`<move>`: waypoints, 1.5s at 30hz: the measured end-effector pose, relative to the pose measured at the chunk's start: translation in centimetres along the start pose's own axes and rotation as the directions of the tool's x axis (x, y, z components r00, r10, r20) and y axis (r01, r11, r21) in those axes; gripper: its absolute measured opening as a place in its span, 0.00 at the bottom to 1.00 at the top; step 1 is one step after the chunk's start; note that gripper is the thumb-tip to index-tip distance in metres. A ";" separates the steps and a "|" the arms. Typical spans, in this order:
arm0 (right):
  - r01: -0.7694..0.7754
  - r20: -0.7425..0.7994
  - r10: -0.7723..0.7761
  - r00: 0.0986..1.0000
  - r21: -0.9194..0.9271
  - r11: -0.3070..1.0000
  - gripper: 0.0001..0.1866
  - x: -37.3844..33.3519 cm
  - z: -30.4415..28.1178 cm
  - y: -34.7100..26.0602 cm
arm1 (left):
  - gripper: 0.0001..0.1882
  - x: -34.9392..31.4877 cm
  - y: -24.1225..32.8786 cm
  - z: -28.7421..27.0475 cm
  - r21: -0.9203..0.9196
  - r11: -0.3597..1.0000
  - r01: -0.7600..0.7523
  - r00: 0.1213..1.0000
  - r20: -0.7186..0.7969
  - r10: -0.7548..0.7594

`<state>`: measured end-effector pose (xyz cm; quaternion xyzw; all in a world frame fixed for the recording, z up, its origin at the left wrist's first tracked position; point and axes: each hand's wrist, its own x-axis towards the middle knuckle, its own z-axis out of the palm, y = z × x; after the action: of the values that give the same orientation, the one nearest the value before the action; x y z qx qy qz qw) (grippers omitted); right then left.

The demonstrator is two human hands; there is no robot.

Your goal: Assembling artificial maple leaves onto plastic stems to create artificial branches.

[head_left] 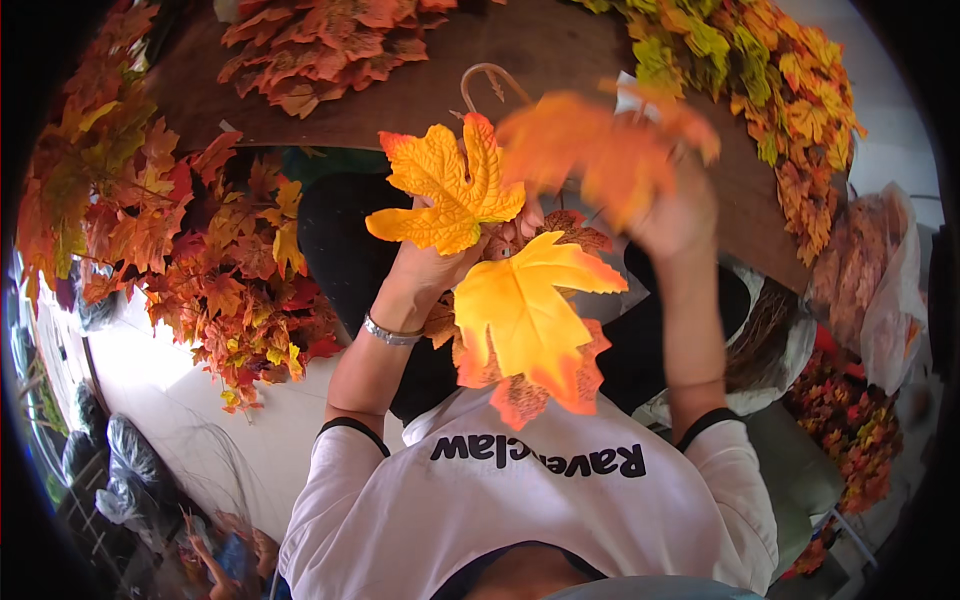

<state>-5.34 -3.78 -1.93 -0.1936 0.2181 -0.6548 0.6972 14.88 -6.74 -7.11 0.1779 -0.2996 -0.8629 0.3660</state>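
Note:
My left hand (435,268), with a silver band on its wrist, is closed round the base of a bunch of artificial maple leaves. A yellow leaf with red tips (450,195) covers part of that hand. Below it hangs a larger yellow-orange leaf (525,300), with reddish leaves (520,402) behind it. Over to the right, my right hand (680,215) is raised and smeared by motion. An orange maple leaf (590,145), also blurred, is held in it and hides most of the fingers. A curved brown stem (490,70) rises behind the leaves.
The brown table (440,105) carries a pile of orange-red leaves (325,45) and a yellow-green and orange heap (790,90) at its right. Leaf bunches (230,260) hang at its left. A clear plastic bag of leaves (880,285) stands on the right.

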 end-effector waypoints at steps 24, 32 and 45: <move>0.019 -0.138 -0.001 0.990 0.130 0.991 0.12 -7.2 1.0 4.2 | 0.26 -1.8 -5.0 2.0 0.093 0.985 0.146 0.977 0.143 -0.158; 0.014 -0.180 0.002 0.984 0.086 0.996 0.11 -6.7 1.3 4.7 | 0.22 -1.9 -6.2 -0.6 0.652 0.754 -0.077 0.996 0.083 0.029; -0.033 -0.087 0.054 0.995 0.225 0.974 0.10 -5.6 -0.3 6.1 | 0.15 -1.5 -5.0 1.5 0.446 0.894 -0.037 0.999 0.001 0.040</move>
<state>-0.72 2.23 -5.33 -0.0789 0.1793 -0.6679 0.7180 12.49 -2.32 -9.07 0.2545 -0.4915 -0.7631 0.3337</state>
